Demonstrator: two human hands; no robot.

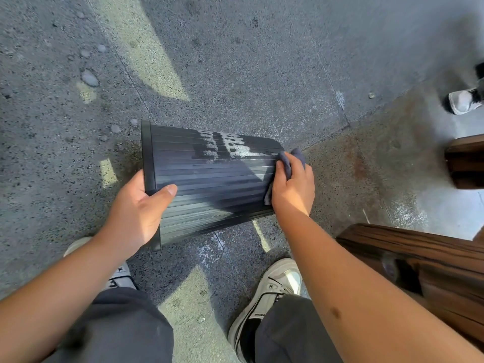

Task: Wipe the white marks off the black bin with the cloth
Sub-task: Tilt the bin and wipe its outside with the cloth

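A black ribbed bin (pixel 209 182) lies on its side above the speckled floor, rim to the left, base to the right. White foamy marks (pixel 230 146) streak its upper far side. My left hand (pixel 138 213) grips the rim end, thumb across the ribs. My right hand (pixel 292 184) holds a dark cloth (pixel 290 159) bunched against the base end of the bin, just right of the white marks.
My two grey sneakers (pixel 272 292) stand on the stone floor below the bin. A brown wooden bench (pixel 424 260) runs along the right. Another person's shoe (pixel 463 100) is at the far right edge. Pebbles (pixel 89 78) lie on the floor at left.
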